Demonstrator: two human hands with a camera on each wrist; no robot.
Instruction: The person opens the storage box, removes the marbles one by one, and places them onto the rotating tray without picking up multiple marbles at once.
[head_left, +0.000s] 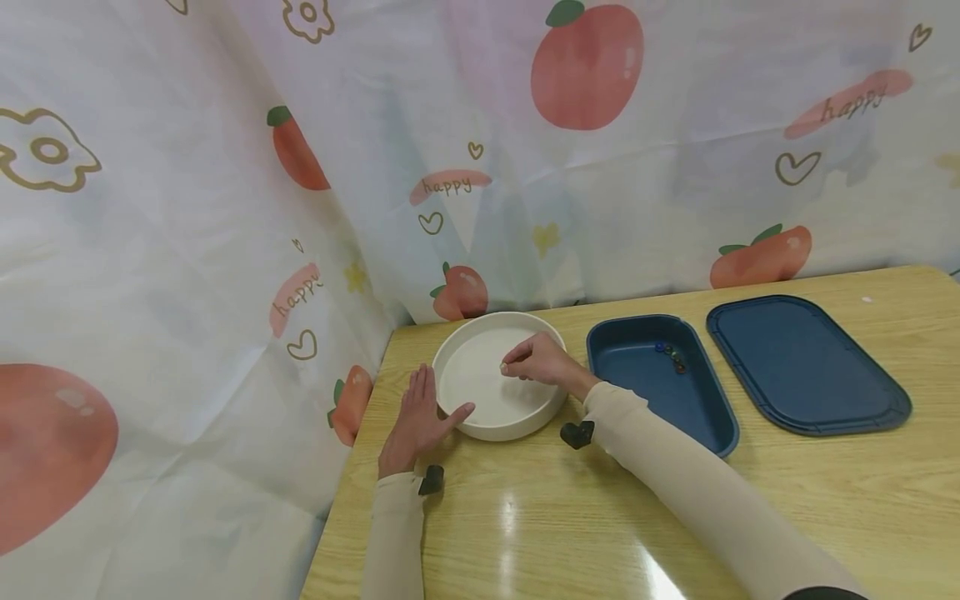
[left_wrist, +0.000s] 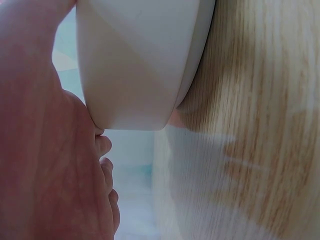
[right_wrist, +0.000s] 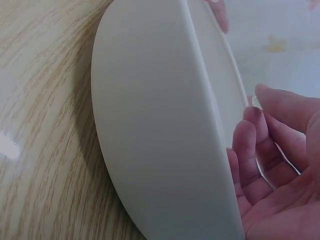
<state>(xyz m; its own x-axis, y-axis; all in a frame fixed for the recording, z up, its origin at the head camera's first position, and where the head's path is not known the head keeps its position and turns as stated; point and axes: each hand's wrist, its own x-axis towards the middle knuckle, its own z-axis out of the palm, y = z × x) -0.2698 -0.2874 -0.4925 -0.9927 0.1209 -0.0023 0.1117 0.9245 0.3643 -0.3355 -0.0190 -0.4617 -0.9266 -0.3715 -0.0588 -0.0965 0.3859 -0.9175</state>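
Over the round white dish (head_left: 480, 400), my right hand (head_left: 543, 360) pinches a small clear marble (head_left: 504, 367) between thumb and fingertips. The right wrist view shows only a sliver of that marble (right_wrist: 256, 102), the rest covered by the fingers. My left hand (head_left: 422, 421) rests against the dish's left side, fingers straight and thumb spread over the near rim. Its palm and the dish's outer wall (left_wrist: 135, 65) fill much of the left wrist view. Several coloured marbles (head_left: 670, 354) lie in the far right part of the blue tray (head_left: 637, 367), right of the dish.
A flat blue lid (head_left: 810, 367) lies to the right of the tray on the wooden table (head_left: 510, 517). A patterned curtain (head_left: 637, 192) hangs along the table's back and left edges. A tiny white speck (head_left: 867, 299) sits near the back right.
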